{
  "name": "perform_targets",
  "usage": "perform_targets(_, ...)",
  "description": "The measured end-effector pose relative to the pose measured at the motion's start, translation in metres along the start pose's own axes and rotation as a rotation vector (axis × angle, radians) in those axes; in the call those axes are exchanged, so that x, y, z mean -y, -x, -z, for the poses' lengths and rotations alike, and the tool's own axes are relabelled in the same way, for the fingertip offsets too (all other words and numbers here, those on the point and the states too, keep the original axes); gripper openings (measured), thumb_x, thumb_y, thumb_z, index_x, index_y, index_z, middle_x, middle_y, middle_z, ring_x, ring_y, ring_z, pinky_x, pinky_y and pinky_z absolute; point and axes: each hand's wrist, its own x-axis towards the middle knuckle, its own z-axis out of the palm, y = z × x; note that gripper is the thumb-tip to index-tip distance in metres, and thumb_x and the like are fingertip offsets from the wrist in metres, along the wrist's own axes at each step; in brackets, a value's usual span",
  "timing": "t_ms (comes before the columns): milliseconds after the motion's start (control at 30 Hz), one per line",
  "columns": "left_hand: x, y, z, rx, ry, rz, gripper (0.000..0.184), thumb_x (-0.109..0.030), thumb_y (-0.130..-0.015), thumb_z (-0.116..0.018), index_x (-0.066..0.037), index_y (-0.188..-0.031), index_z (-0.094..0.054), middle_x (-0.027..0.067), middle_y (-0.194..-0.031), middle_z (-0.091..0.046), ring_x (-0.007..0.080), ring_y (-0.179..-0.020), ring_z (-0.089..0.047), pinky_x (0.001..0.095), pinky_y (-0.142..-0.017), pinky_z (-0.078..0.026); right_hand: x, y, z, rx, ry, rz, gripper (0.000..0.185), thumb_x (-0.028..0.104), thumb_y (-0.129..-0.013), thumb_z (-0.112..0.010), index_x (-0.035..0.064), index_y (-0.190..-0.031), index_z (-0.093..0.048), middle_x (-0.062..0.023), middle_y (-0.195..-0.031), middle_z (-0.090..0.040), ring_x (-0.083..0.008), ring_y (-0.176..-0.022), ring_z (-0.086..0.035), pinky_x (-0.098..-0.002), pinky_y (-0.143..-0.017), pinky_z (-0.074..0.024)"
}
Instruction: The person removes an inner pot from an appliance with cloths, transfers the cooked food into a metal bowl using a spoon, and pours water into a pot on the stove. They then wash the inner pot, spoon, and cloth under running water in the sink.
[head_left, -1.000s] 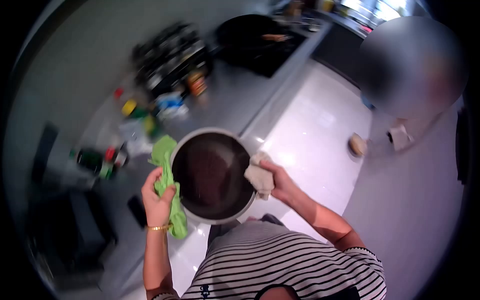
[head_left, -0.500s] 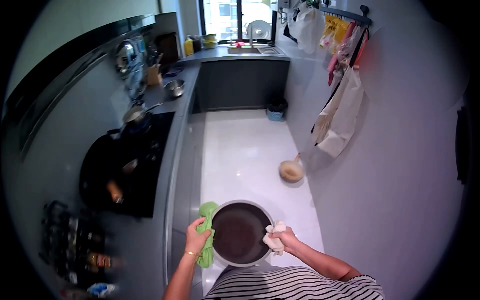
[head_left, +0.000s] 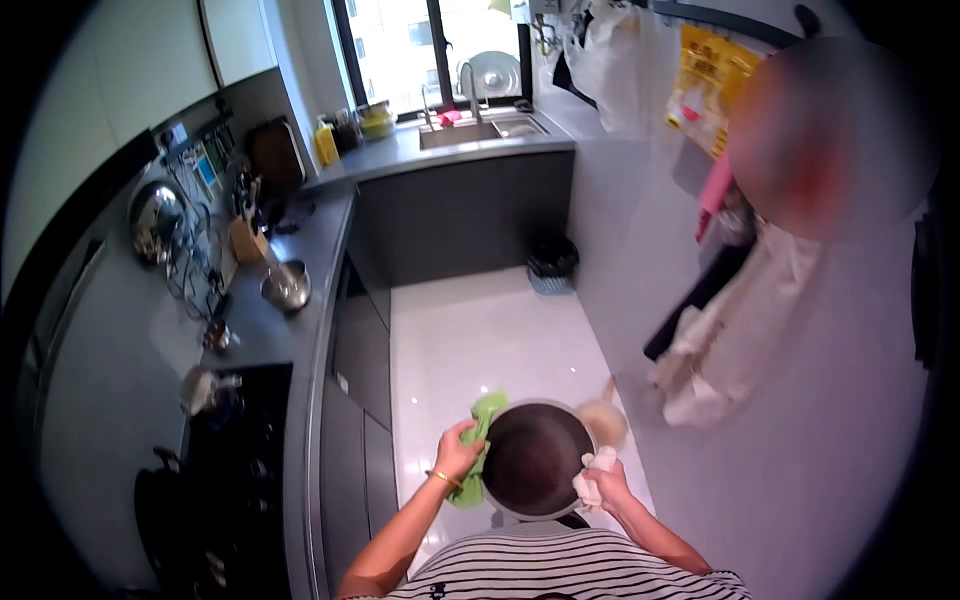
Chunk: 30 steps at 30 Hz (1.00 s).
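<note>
A round dark-bottomed pot (head_left: 538, 458) with a pale rim is held level in front of the striped shirt, above the white floor. My left hand (head_left: 458, 452) is closed on a green cloth (head_left: 470, 488) at the pot's left side. On the opposite side, my right hand (head_left: 610, 484) grips a white cloth (head_left: 592, 478) against the rim. Whatever handles the pot has are hidden under the cloths.
Along the left runs a counter with a black stove (head_left: 240, 470), a metal bowl (head_left: 286, 286) and a knife block (head_left: 246, 240). A sink (head_left: 458, 134) is under the window. A bin (head_left: 552, 266), a round beige object (head_left: 606, 424) and hanging bags (head_left: 740, 320) line the right wall.
The view has swung from the side counter toward the sink, which now appears closer. Both hands still hold the pot through the cloths, and the stove has shifted to the lower left.
</note>
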Motion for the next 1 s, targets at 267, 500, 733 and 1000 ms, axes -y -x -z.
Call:
perform_targets(267, -0.038, -0.195, 0.055, -0.252, 0.449, 0.121, 0.035, 0.001, -0.074, -0.06, 0.001, -0.108, -0.058, 0.008, -0.09, -0.063, 0.0136, -0.075, -0.061, 0.0254, -0.067, -0.049, 0.131, -0.267, -0.132, 0.227, 0.239, 0.161, 0.034, -0.011, -0.065, -0.057, 0.0017, -0.095, -0.05, -0.0078, -0.083, -0.057, -0.0199, -0.072, -0.06, -0.0358, -0.061, -0.0521)
perform_targets(500, -0.028, -0.427, 0.13, -0.372, 0.658, 0.072, 0.031, 0.003, -0.074, -0.056, 0.002, -0.105, -0.058, 0.0082, -0.085, -0.064, 0.0147, -0.071, -0.062, 0.0245, -0.063, -0.05, 0.234, -0.459, -0.294, 0.383, 0.224, 0.041, 0.039, -0.011, -0.064, -0.06, 0.0006, -0.099, -0.051, -0.0075, -0.085, -0.058, -0.0198, -0.077, -0.06, -0.0333, -0.069, -0.0513)
perform_targets(733, -0.11, -0.661, 0.204, -0.352, 0.604, -0.014, 0.031, 0.002, -0.075, -0.055, 0.002, -0.106, -0.058, 0.0076, -0.09, -0.063, 0.0138, -0.075, -0.061, 0.0248, -0.068, -0.049, 0.363, -0.625, -0.43, 0.326, 0.152, 0.175, 0.033, 0.003, -0.072, -0.065, 0.0006, -0.103, -0.054, -0.0084, -0.086, -0.061, -0.0183, -0.074, -0.062, -0.0308, -0.066, -0.0524)
perform_targets(1000, -0.148, -0.933, 0.283, -0.528, 0.494, -0.126, 0.041, -0.008, -0.073, -0.062, 0.006, -0.111, -0.056, 0.0107, -0.1, -0.062, 0.0148, -0.089, -0.057, 0.0271, -0.078, -0.045, 0.494, -0.862, -0.566, 0.597, -0.096, 0.066, 0.037, 0.001, -0.068, -0.053, -0.005, -0.104, -0.053, -0.0137, -0.09, -0.059, -0.0253, -0.077, -0.062, -0.0348, -0.07, -0.0523)
